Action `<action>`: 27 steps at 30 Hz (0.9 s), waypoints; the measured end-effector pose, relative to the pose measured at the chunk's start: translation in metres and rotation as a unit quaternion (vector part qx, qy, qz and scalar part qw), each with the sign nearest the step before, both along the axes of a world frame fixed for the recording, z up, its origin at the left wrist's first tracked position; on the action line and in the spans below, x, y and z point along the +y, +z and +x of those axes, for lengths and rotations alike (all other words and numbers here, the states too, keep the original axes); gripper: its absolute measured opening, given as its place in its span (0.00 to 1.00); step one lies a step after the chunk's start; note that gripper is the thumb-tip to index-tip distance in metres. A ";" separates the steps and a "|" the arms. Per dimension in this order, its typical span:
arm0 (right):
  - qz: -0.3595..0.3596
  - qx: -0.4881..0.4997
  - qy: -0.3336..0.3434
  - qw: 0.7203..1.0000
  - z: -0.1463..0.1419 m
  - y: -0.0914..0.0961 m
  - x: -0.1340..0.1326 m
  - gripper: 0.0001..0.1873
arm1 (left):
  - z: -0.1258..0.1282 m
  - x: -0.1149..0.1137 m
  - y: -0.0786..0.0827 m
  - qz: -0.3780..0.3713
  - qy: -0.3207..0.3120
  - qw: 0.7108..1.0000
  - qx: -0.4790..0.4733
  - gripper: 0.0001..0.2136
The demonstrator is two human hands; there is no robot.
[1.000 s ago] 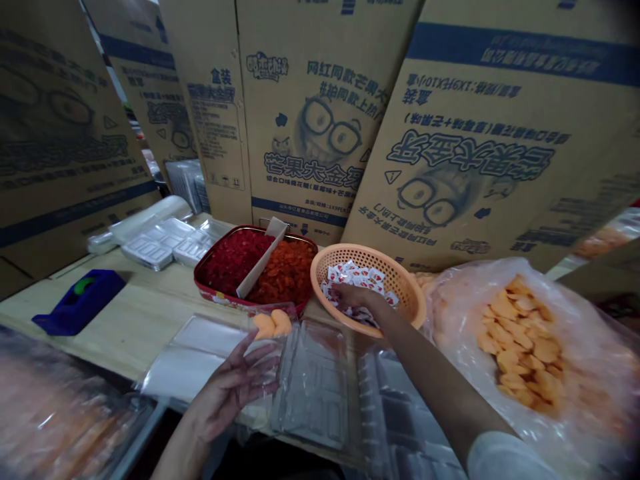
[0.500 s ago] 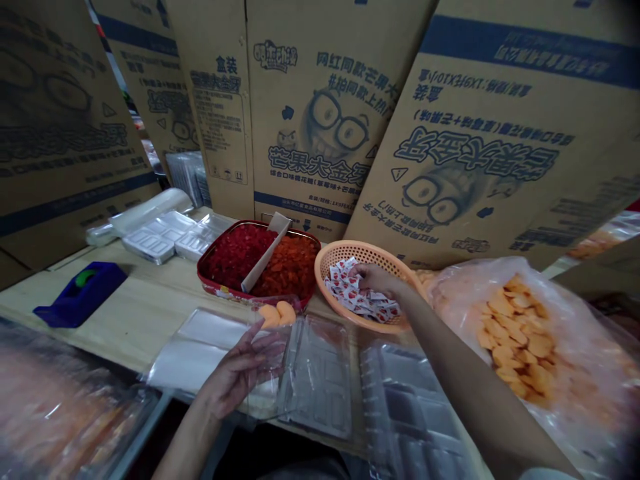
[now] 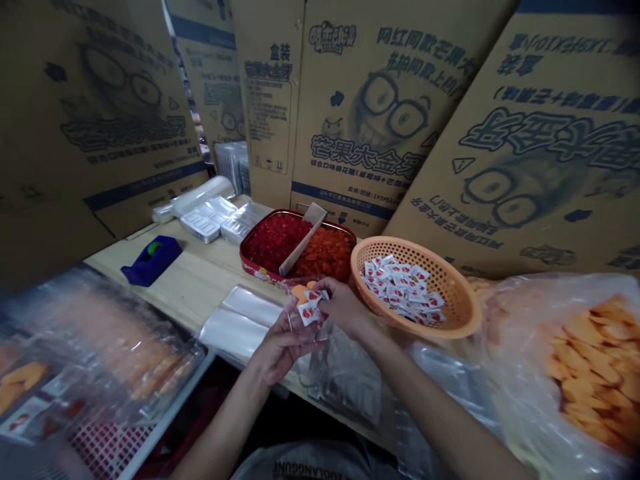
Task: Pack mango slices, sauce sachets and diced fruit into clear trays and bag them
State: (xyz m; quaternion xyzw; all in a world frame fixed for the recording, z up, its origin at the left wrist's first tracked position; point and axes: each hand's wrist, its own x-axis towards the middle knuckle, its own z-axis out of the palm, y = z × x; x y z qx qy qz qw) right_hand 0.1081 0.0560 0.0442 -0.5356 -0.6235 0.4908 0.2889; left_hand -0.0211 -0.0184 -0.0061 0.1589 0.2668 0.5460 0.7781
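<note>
My left hand (image 3: 280, 347) holds up a clear plastic tray, its outline hard to make out against the fingers. Orange chip-like pieces (image 3: 300, 292) lie at the tray's far end. Small white sachets (image 3: 309, 313) with red print are pinched by my right hand (image 3: 341, 308) right over the tray, beside the orange pieces. To the right, an orange perforated basket (image 3: 467, 317) holds a heap of the same sachets. Behind the hands, a red-rimmed tin (image 3: 249, 268) contains dark red and orange-red small packets, split by a cardboard strip (image 3: 303, 240).
A blue tape dispenser (image 3: 153, 260) and stacked clear trays (image 3: 203, 219) stand at left. Clear bags (image 3: 235, 320) lie before the tin. Filled packs (image 3: 115, 333) rest in a crate at lower left. A large bag of orange pieces (image 3: 595, 373) sits at right. Cardboard boxes (image 3: 350, 100) wall the back.
My right hand has left the basket with sachets and come to the tray in my left hand. The left hand has closed more around the tray. The view has turned left.
</note>
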 end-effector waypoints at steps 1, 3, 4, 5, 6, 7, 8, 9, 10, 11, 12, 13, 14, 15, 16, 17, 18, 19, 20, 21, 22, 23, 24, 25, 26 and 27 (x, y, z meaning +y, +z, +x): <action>0.010 -0.024 0.005 1.000 -0.004 -0.003 -0.003 0.15 | -0.001 -0.001 0.000 0.006 0.002 1.000 0.003 0.34; 0.048 -0.057 0.013 0.997 -0.010 -0.006 -0.007 0.16 | -0.004 -0.002 0.000 0.011 0.006 1.000 0.017 0.31; 0.073 -0.069 0.017 0.995 -0.011 -0.006 -0.008 0.16 | -0.006 -0.002 0.000 0.010 0.007 1.000 0.023 0.30; 0.099 -0.076 0.022 0.992 -0.012 -0.005 -0.010 0.15 | -0.008 -0.003 -0.001 0.009 0.009 1.000 0.024 0.29; 0.121 -0.081 0.026 0.989 -0.011 -0.004 -0.011 0.14 | -0.010 -0.003 -0.001 0.008 0.010 1.000 0.022 0.29; 0.139 -0.090 0.031 0.986 -0.010 -0.002 -0.012 0.13 | -0.012 -0.004 -0.001 0.009 0.010 1.000 0.017 0.30; 0.155 -0.100 0.036 0.982 -0.007 -0.001 -0.013 0.11 | -0.015 -0.005 -0.002 0.010 0.009 1.000 0.011 0.31; 0.170 -0.110 0.043 0.978 -0.004 -0.001 -0.014 0.09 | -0.017 -0.006 -0.002 0.010 0.008 1.000 0.008 0.31; 0.185 -0.121 0.052 0.974 -0.001 -0.001 -0.015 0.07 | -0.020 -0.007 -0.002 0.009 0.008 1.000 0.007 0.32; 0.201 -0.130 0.062 0.969 0.003 -0.002 -0.016 0.06 | -0.024 -0.008 -0.002 0.007 0.009 1.000 0.006 0.32; 0.218 -0.136 0.072 0.964 0.006 -0.003 -0.016 0.05 | -0.027 -0.009 -0.002 0.006 0.012 1.000 0.004 0.32; 0.235 -0.137 0.082 0.959 0.008 -0.005 -0.017 0.04 | -0.030 -0.010 -0.003 0.006 0.015 1.000 0.003 0.31; 0.247 -0.133 0.088 0.956 0.009 -0.007 -0.018 0.05 | -0.033 -0.011 -0.003 0.009 0.017 1.000 0.004 0.31; 0.257 -0.126 0.090 0.954 0.008 -0.008 -0.018 0.05 | -0.036 -0.012 -0.003 0.013 0.018 1.000 0.005 0.30; 0.263 -0.118 0.090 0.953 0.006 -0.009 -0.019 0.06 | -0.038 -0.012 -0.003 0.017 0.018 1.000 0.007 0.30; 0.267 -0.109 0.091 0.953 0.002 -0.010 -0.020 0.07 | -0.040 -0.013 -0.003 0.019 0.017 1.000 0.010 0.30; 0.269 -0.104 0.097 0.953 -0.004 -0.010 -0.020 0.08 | -0.041 -0.014 -0.003 0.020 0.017 1.000 0.012 0.30; 0.269 -0.103 0.104 0.952 -0.010 -0.009 -0.020 0.09 | -0.042 -0.014 -0.004 0.021 0.017 1.000 0.014 0.30; 0.270 -0.106 0.113 0.950 -0.018 -0.007 -0.020 0.10 | -0.043 -0.015 -0.004 0.022 0.015 1.000 0.016 0.30; 0.271 -0.113 0.123 0.948 -0.025 -0.006 -0.019 0.11 | -0.043 -0.016 -0.004 0.023 0.012 0.999 0.020 0.30; 0.269 -0.124 0.132 0.946 -0.032 -0.005 -0.017 0.12 | -0.043 -0.017 -0.004 0.025 0.008 0.999 0.024 0.30; 0.266 -0.138 0.138 0.944 -0.038 -0.005 -0.015 0.13 | -0.043 -0.018 -0.004 0.026 0.003 0.999 0.029 0.30; 0.264 -0.154 0.144 0.941 -0.044 -0.006 -0.013 0.14 | -0.043 -0.018 -0.004 0.026 0.000 0.999 0.031 0.30; 0.265 -0.170 0.154 0.937 -0.049 -0.007 -0.011 0.15 | -0.043 -0.019 -0.004 0.027 -0.002 0.999 0.032 0.29; 0.268 -0.183 0.168 0.931 -0.052 -0.009 -0.008 0.15 | -0.044 -0.020 -0.003 0.029 -0.002 0.999 0.030 0.29; 0.274 -0.192 0.184 0.924 -0.055 -0.012 -0.006 0.15 | -0.044 -0.021 -0.003 0.031 -0.002 0.999 0.028 0.29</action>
